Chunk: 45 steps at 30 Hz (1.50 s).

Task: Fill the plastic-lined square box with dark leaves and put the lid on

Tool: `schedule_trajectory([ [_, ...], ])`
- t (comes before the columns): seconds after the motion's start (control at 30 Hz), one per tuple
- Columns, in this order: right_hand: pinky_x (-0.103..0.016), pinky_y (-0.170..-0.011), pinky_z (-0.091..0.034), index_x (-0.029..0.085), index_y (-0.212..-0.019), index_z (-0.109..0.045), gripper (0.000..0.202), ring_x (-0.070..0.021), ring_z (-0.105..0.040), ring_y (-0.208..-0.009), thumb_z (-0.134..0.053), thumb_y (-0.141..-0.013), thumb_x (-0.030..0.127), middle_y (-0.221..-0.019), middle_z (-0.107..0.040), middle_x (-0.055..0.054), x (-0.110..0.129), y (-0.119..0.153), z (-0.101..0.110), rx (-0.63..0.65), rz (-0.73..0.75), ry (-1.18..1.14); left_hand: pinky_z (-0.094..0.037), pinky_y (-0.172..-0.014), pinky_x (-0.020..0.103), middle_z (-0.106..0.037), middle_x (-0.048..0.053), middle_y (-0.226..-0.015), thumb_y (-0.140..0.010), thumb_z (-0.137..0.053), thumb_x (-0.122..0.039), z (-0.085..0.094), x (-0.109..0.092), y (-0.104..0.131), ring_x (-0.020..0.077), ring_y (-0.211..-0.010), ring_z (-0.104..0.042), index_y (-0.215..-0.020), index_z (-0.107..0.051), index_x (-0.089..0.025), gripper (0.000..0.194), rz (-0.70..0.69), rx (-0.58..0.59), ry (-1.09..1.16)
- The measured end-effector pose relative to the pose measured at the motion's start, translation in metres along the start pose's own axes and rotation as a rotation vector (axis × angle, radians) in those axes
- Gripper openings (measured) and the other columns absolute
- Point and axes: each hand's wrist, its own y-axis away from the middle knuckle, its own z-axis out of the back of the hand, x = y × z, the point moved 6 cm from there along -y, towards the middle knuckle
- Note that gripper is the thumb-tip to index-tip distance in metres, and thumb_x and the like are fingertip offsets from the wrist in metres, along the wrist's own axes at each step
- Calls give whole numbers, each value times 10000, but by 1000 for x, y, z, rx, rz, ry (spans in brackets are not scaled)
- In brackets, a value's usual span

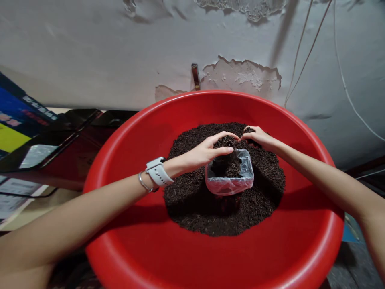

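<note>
Forearms (81,212) across red basin rim (96,172), bare margin (210,259) inside, left grip (208,149) and right grip (260,136) around dark shreds (225,141)

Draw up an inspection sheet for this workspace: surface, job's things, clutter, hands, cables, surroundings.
Surface: red basin, partly covered inside by dark loose material.
Job's things: plastic-lined container amid the material, some inside it.
Clutter: dark open box and printed blue-and-yellow package, left of basin.
Hands: left hand cupped over container; right hand at the heap beyond; material shows at both, grip unclear.
Cables: thin pale cables against the wall, right.
Surroundings: pale wall, peeling.
</note>
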Motion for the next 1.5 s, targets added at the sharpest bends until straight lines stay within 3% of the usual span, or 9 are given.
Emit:
schedule_trajectory([
  [0.27,-183,-324,-230,190,-750,-487,169,-56,-372,-402,-625,-674,254,-555,-483,40,11,5,1,-22,35,-68,-410,-1004,362,-552,50,-1325,-876,-532,-402,-6,1,0,242,-1194,-517,-1286,-528,-241,441,64,36,81],
  [0.47,-182,-325,-236,193,-778,-498,184,-60,-368,-396,-632,-673,262,-540,-478,42,10,4,0,-15,54,-96,-391,-1038,373,-576,49,-1304,-916,-470,-402,-6,3,0,228,-1218,-511,-1246,-567,-231,385,94,0,108],
  [0.8,-184,-335,-232,195,-782,-497,193,-64,-385,-409,-638,-665,259,-568,-487,40,17,7,1,-27,78,-154,-440,-1003,393,-583,61,-1292,-748,-696,-246,-3,8,-3,241,-1181,-548,-1238,-563,-231,508,63,32,157],
  [0.97,-182,-370,-243,194,-787,-499,197,-69,-401,-441,-640,-675,275,-578,-485,44,35,20,-5,-18,174,-247,-459,-965,402,-651,82,-1170,-810,-621,-289,7,4,-7,230,-1095,-598,-1276,-529,-199,483,-9,-78,116],
  [1.27,-194,-480,-355,209,-838,-500,266,-80,-466,-536,-661,-710,377,-645,-531,50,62,55,-45,155,312,-346,-449,-920,377,-671,52,-961,-820,-571,-328,49,11,-10,192,-954,-612,-1130,-602,-168,350,-79,-460,-61],
  [1.37,-211,-514,-413,217,-841,-496,283,-102,-532,-587,-674,-710,394,-676,-555,45,63,59,-53,211,288,-391,-458,-888,365,-667,60,-953,-815,-563,-351,56,13,-10,191,-925,-610,-1105,-609,-164,348,-50,-504,-66],
  [1.5,-306,-711,-505,202,-808,-500,262,-147,-621,-766,-678,-722,375,-779,-623,16,62,60,-57,266,268,-475,-460,-874,359,-669,68,-965,-810,-559,-351,59,14,-11,193,-927,-607,-1083,-615,-163,336,-32,-519,-58],
])
